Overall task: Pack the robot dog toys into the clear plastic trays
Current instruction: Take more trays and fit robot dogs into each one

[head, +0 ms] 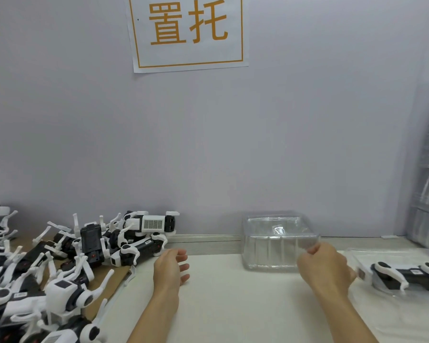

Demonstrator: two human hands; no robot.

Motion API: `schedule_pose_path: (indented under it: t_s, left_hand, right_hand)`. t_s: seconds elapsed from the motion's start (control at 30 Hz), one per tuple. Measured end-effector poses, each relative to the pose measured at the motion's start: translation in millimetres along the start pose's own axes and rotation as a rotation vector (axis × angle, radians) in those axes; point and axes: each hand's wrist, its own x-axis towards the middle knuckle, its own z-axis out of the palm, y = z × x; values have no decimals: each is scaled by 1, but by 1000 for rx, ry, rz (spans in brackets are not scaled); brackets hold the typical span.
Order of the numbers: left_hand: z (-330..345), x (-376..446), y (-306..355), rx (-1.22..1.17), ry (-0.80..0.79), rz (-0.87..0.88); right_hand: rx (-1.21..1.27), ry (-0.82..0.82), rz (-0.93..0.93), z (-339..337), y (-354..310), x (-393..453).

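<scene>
One robot dog (406,274) lies in the right tray (391,253); right hand (325,266) pinches the tray stack (278,241).

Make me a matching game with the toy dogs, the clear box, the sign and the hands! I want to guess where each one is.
Things:
1. Dog pile
2. Sign
3. Packed dog
4. Left hand

Places:
A. in a clear tray at the far right
B. fingers open, reaching toward the dogs
C. heaped on the left of the table
D. stuck on the wall, with orange writing

Pairs: 1-C, 2-D, 3-A, 4-B

Bonus: the right hand pinches the edge of the tray stack in the middle.
</scene>
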Motion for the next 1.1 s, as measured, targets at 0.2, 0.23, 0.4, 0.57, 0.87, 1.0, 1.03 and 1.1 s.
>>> schedule_pose_path:
  t_s: [0.2, 0.23, 0.4, 0.57, 0.87, 1.0, 1.03, 1.1]
  left_hand:
    - [1, 0, -1, 26, -14, 8]
    - [2, 0, -1, 35, -15, 13]
    - [3, -4, -1, 75, -49, 33]
    - [7, -12, 0, 166, -187, 46]
    - [29, -40, 17, 24, -491, -97]
    - [32, -42, 24, -228, -506, -129]
    - [31, -42, 23, -232, -504, -126]
    - [31, -41, 22, -233, -488, -121]
  right_hand:
    - [272, 138, -326, 15, -9, -6]
    - [290, 95, -451, 18, -12, -9]
    - [20, -316, -631, 38, -10, -15]
    - [184, -181, -593, 36, -16, -16]
    - [609, -89, -668, 28, -47, -40]
    - [747, -214, -620, 23, -51, -45]
    - [763, -250, -608, 23, -51, -45]
    - [768, -299, -593, 22, -51, -45]
